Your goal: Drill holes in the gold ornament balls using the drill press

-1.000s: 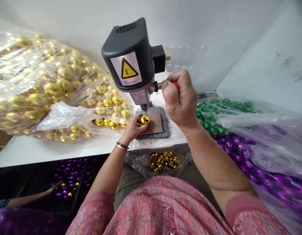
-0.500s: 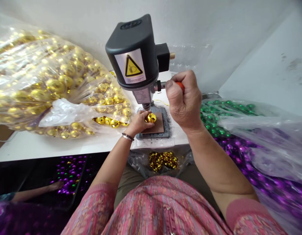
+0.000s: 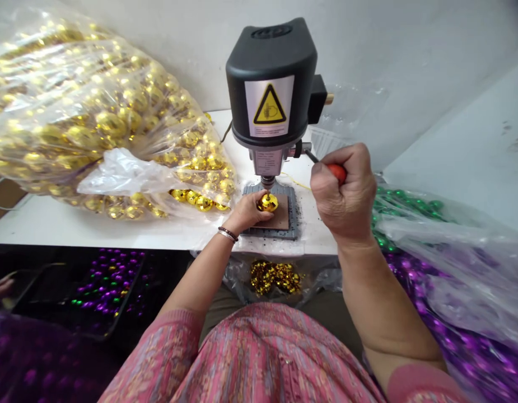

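Note:
A small bench drill press (image 3: 271, 84) with a black head and a yellow warning label stands in front of me. With thumb and fingers, my left hand (image 3: 252, 211) pinches a shiny gold faceted ball (image 3: 267, 202) on the brown board (image 3: 279, 218) over the press base. The drill bit (image 3: 267, 193) reaches down to the top of the ball; whether it has gone in I cannot tell. My right hand (image 3: 346, 187) is closed round the red-knobbed feed lever (image 3: 337, 172) at the right of the press.
At left lies a large clear bag of gold balls (image 3: 103, 129). Green beads (image 3: 404, 204) and bagged purple beads (image 3: 447, 313) are at right. Below the white table edge sits a bag of gold beads (image 3: 275, 277). Another person's hand (image 3: 1, 288) is at far left, near a black tray (image 3: 111, 322).
My right hand has brought the lever downward, and the bit now meets the ball. My view has shifted a little left. The other person's hand has moved left, away from the purple beads.

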The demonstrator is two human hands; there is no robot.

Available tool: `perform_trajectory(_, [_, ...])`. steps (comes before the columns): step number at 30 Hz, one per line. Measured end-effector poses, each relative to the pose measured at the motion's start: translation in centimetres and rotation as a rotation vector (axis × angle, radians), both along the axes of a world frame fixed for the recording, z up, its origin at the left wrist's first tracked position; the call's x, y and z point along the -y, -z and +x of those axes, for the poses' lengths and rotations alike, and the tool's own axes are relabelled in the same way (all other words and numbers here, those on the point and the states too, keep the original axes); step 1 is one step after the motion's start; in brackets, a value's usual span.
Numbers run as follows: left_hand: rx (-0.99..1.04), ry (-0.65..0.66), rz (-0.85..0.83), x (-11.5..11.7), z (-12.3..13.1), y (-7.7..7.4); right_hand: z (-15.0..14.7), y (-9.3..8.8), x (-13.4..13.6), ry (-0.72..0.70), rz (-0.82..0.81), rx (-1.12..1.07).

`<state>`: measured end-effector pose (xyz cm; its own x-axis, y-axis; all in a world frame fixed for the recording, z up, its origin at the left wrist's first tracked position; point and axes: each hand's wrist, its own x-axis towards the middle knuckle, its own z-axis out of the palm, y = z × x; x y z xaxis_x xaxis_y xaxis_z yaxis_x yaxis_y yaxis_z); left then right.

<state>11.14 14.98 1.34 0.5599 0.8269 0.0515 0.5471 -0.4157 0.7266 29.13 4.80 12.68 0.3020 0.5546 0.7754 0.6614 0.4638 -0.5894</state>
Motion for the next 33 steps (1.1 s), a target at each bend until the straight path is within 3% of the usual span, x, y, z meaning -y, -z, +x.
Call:
perform_trajectory(15, [-0.031, -0.041, -0.074, 0.2, 0.2, -0.1, -0.3, 2.4, 0.5, 0.149, 0.086, 0.172])
perform_trajectory(22, [-0.006, -0.044, -0.095, 0.2, 0.1, -0.3, -0.9, 3.4, 0.1, 0.167, 0.150, 0.120])
perform_trajectory(29, [0.015, -0.053, -0.073, 0.4, 0.3, -0.4, -1.3, 5.9, -0.8, 0.125, 0.283, 0.035])
perform_trajectory(33, [0.016, -0.058, -0.052, 0.6, 0.3, -0.1, -1.4, 3.7, -1.2, 0.105, 0.261, -0.115])
